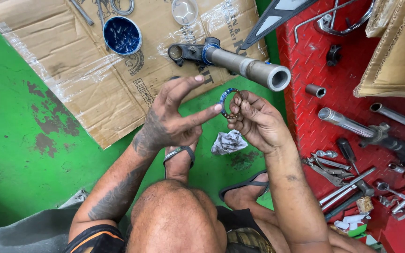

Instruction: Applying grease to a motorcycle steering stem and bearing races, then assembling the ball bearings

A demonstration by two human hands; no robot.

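Far left we see green floor point(19, 122), scuffed dark in patches, with flattened cardboard point(71, 61) taped over with clear film lying on it. On the cardboard sits a round tub of blue grease point(122, 35), and further along a clear plastic lid point(184, 11).

Our left hand point(174, 119) is raised above the floor, grip open, fingers spread; the index fingertip touches the left edge of the bearing ring point(230, 102) and is smeared with blue grease. The ring itself, a thin circle of small balls partly coated blue, is held upright between both hands, just below the open end of a grey metal tube point(254, 69) that lies across the cardboard edge.

Our right hand point(258, 124) has its grip closed on the ring's right side, thumb and fingertips pinching it. Below the hands a crumpled rag point(229, 142) lies on the floor near our sandalled feet.

Right of that, a red metal tray point(305, 107) carries pliers point(326, 168), a screwdriver point(348, 152), tubes and loose small parts.
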